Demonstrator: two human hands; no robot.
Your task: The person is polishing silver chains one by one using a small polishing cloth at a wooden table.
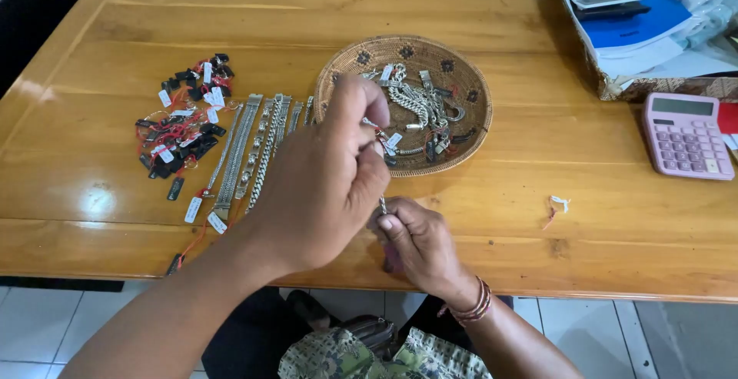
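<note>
My left hand (323, 179) is raised over the table's near edge, fingers pinched on the upper end of a thin silver chain bracelet (382, 204). My right hand (419, 241) sits just below it and pinches the bracelet's lower end between thumb and fingers. The chain runs roughly upright between the two hands; most of it is hidden by my left hand. Just behind the hands stands a round woven basket tray (461, 134) holding several silver bracelets with white tags.
Several silver bracelets (254, 148) lie in a row left of the tray, beside a pile of black and red tags (184, 129). A pink calculator (686, 134) sits at the right, a box with a blue book and a grey calculator (623, 18) behind it. A small scrap (560, 204) lies nearby.
</note>
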